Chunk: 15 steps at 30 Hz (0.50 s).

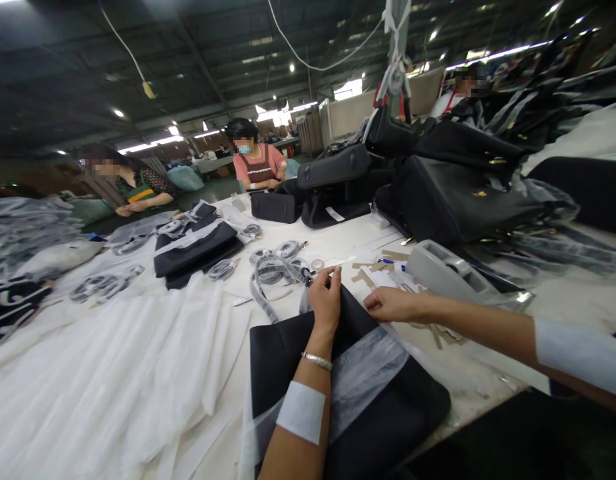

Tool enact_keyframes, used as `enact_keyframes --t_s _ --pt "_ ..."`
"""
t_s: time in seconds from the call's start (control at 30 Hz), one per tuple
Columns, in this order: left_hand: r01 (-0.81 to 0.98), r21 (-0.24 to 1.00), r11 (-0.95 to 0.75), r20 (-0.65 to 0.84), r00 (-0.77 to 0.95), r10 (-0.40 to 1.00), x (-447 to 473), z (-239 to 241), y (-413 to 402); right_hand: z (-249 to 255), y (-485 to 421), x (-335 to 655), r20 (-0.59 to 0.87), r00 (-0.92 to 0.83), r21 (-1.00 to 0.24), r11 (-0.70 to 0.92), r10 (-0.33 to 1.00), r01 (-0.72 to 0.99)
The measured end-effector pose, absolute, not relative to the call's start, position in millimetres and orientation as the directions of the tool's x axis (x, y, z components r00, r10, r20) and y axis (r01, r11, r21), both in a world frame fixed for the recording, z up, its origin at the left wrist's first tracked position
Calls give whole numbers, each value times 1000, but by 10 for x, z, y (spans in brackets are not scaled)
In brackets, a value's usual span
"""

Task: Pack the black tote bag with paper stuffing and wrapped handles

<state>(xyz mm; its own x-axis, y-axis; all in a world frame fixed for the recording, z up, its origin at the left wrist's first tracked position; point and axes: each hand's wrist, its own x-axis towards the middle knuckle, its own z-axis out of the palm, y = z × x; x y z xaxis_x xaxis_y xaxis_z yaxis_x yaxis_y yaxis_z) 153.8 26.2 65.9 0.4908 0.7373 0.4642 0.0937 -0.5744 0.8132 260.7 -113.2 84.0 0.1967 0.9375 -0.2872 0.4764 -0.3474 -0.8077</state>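
A black bag (278,373) lies flat on the white table in front of me, partly covered by clear plastic film (361,373). My left hand (326,297) rests at the bag's far edge with fingers curled, pinching something there that I cannot make out. My right hand (392,305) reaches in from the right and lies on the bag's upper right edge with fingers closed against it. A silver bracelet and a white band sit on my left forearm.
A grey tape dispenser (445,273) stands just beyond my right hand, with cardboard scraps (383,260) near it. Wrapped straps (275,267) lie mid-table, white sheets (113,373) on the left, black bags (438,187) piled at the right. Three other people sit across the table.
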Motion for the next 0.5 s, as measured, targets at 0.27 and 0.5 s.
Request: enact_keyframes --t_s 0.27,0.5 --pt "268 517 -813 319 821 473 1614 465 256 707 -1119 2524 -253 306 -806 -375 918 457" --pt "354 399 -846 261 841 475 1599 403 307 935 -1617 2583 -23 419 -624 -341 908 704"
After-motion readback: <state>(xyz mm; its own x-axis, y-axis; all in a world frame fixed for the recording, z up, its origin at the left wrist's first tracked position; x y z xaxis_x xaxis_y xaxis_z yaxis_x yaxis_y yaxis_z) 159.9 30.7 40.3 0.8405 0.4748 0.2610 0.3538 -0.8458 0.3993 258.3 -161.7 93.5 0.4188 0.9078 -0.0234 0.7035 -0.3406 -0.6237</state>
